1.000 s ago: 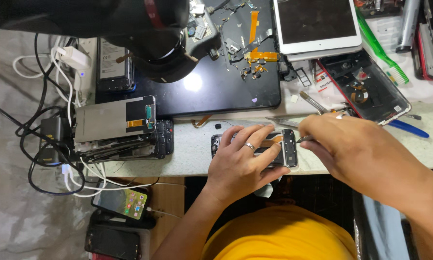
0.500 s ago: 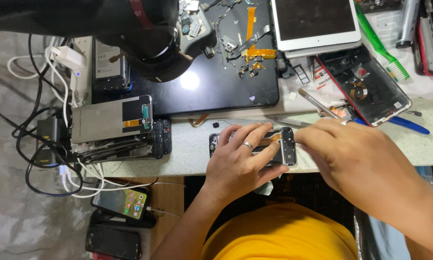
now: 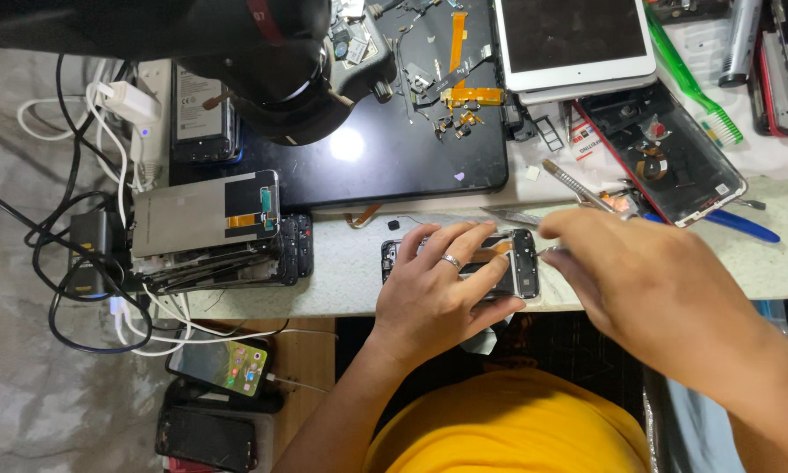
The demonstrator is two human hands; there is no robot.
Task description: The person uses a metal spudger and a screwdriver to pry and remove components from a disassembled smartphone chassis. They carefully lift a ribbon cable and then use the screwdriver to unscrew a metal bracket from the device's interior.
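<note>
A dismantled black phone (image 3: 516,263) lies along the near edge of the pale worktop (image 3: 350,271). My left hand (image 3: 438,293), with a ring on one finger, lies flat over the phone's left and middle part and pins it down. My right hand (image 3: 648,280) hovers at the phone's right end with its fingers pinched on a thin metal tool (image 3: 549,252). Only the tip of that tool shows, touching the phone's right edge.
Metal tweezers (image 3: 573,186) lie just behind my right hand. Behind the phone are a black mat (image 3: 394,153) strewn with small parts, a dark microscope head (image 3: 271,70), a white tablet (image 3: 578,39) and an opened red-rimmed phone (image 3: 665,153). Stacked phone screens (image 3: 210,232) and cables (image 3: 78,263) fill the left.
My right hand has closed in from the right, nearer the phone's right end, and now covers more of the worktop. My left hand stays pressed on the phone.
</note>
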